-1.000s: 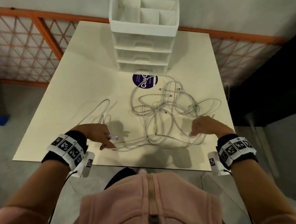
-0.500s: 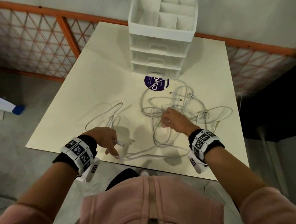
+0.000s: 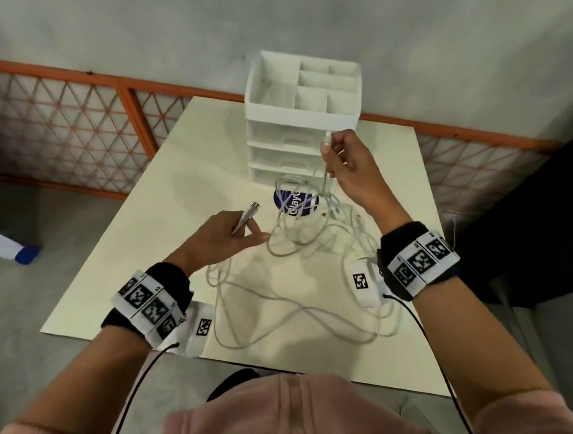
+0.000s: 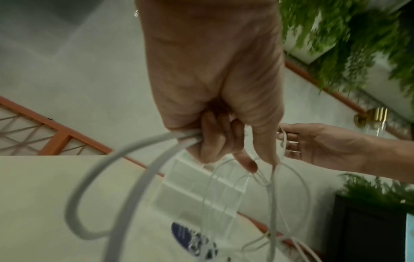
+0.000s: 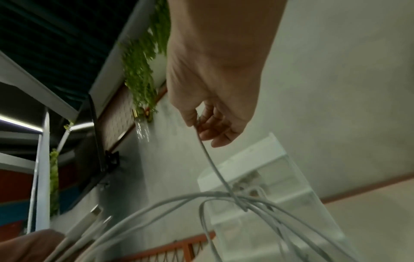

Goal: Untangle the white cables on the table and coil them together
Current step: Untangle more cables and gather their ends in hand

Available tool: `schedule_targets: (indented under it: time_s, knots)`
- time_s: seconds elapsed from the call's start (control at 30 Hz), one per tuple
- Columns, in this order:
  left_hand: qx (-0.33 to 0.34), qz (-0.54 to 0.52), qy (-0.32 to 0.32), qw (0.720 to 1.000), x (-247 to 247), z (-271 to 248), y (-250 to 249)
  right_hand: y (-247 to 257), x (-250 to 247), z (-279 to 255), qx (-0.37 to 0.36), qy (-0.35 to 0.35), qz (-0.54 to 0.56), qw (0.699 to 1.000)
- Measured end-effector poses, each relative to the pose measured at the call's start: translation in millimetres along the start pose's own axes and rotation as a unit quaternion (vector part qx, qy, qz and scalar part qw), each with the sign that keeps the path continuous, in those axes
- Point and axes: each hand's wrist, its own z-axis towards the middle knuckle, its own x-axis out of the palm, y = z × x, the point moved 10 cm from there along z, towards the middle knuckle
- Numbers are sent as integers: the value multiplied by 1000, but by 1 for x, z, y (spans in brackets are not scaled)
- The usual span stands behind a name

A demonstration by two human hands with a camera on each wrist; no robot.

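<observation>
Holding two plug ends, your left hand pinches them above the table. Keep it still and draw your right hand, fingers curled round one cable end, upward slowly. Thin, smooth, limp white cables sprawl in loops between, knotted near the blue sticker.

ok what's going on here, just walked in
A person is sorting a tangle of white cables on the table. The left hand holds connector ends just above the table; the right hand pinches one cable end, lifted in front of the drawer organizer. Most cable is knotted; nothing is coiled.
</observation>
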Motion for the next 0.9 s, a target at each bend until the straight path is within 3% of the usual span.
schedule_targets:
  time_s: [0.1, 0.2, 0.4, 0.57, 0.63, 0.77, 0.9]
  knots:
    - [28, -51, -52, 997, -20, 7, -25, 34, -15, 16, -36, -50, 9, 998]
    - [30, -118, -48, 991, -21, 10, -39, 51, -20, 27, -42, -74, 15, 996]
    - [56, -148, 6, 987, -2, 17, -49, 51, 13, 29, -15, 20, -17, 1000]
    - [41, -162, -63, 984, -19, 27, -38, 16, 51, 4, 69, 196, -32, 978]
    - [9, -176, -114, 978, -30, 33, -20, 6, 49, -7, 82, 216, -39, 972]
    - [-71, -208, -158, 963, -38, 39, 25, 0, 1, -3, 69, 126, -34, 989]
    - [-111, -144, -142, 973, -26, 40, 47, 22, -67, 14, 13, -63, 39, 997]
